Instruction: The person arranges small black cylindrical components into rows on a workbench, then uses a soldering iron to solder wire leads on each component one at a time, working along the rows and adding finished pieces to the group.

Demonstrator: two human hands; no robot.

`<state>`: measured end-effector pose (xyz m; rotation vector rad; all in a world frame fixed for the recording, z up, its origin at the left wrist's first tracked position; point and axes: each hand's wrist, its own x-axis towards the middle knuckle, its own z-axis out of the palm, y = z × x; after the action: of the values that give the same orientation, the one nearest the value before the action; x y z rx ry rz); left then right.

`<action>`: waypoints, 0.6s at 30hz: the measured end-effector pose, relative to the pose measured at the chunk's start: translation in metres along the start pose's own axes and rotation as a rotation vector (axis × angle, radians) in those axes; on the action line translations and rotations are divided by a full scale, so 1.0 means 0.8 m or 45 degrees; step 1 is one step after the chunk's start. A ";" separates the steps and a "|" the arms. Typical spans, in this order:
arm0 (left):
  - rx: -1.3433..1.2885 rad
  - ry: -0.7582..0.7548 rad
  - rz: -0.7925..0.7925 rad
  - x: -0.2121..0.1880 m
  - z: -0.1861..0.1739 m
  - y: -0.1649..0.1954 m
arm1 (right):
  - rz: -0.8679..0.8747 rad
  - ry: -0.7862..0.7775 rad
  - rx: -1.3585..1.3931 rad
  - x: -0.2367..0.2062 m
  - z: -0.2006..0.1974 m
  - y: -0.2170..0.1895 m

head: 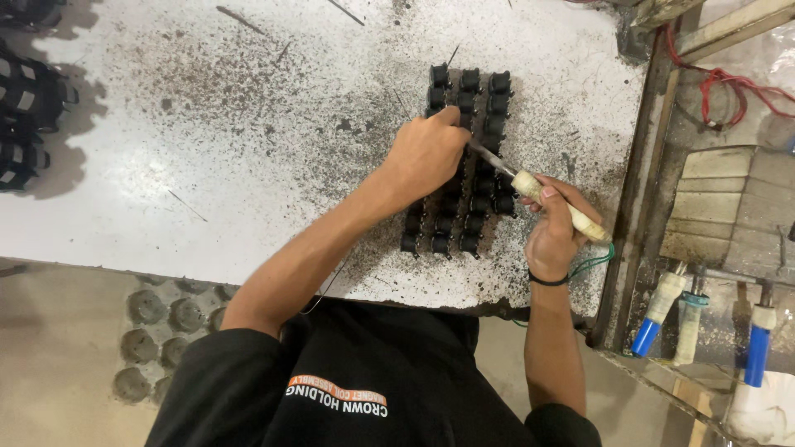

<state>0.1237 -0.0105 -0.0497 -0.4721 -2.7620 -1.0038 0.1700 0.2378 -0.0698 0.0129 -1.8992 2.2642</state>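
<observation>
Small black plastic coil bobbins (464,165) stand in a tight block of three columns on the white, soot-speckled worktable (248,124). The rightmost column shows about six, the others run longer, roughly eight or nine rows, but the hands cover the middle, so an exact count cannot be told.

The left hand (426,153) rests on the block with its fingers curled closed, pressing down on the bobbins near the upper left of the group. The right hand (553,223) is closed around the cream tape-wrapped handle of a soldering iron (546,199), whose metal tip points up-left and meets the bobbins just beside the left hand. A black band circles the right wrist, and a green wire (595,261) runs from the handle's end.

To the right, beyond the table edge, three more tools with taped and blue handles (662,310) hang or stand in a rack. At the far left edge, larger black wound parts (25,99) sit, about three in view. Below the table, a tray of round grey cups (161,335) shows about seven.
</observation>
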 end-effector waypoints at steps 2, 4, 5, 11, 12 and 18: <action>0.041 -0.037 -0.052 0.001 0.005 0.002 | -0.048 -0.004 -0.010 -0.004 0.004 -0.001; 0.029 -0.033 -0.040 0.003 0.007 0.002 | -0.066 -0.005 -0.032 -0.008 0.008 -0.002; 0.024 -0.027 -0.038 0.003 0.008 0.002 | -0.060 -0.004 -0.047 -0.009 0.009 -0.003; -0.068 0.061 -0.023 -0.001 0.007 0.003 | -0.090 -0.001 -0.076 -0.010 0.011 -0.005; -0.071 0.060 -0.024 -0.002 0.006 0.002 | -0.087 -0.007 -0.065 -0.009 0.011 -0.004; -0.062 0.038 -0.024 0.000 0.007 -0.002 | -0.088 0.022 -0.074 -0.010 0.009 0.001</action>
<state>0.1231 -0.0082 -0.0552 -0.4356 -2.7260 -1.0752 0.1772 0.2298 -0.0702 0.0500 -1.9245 2.1566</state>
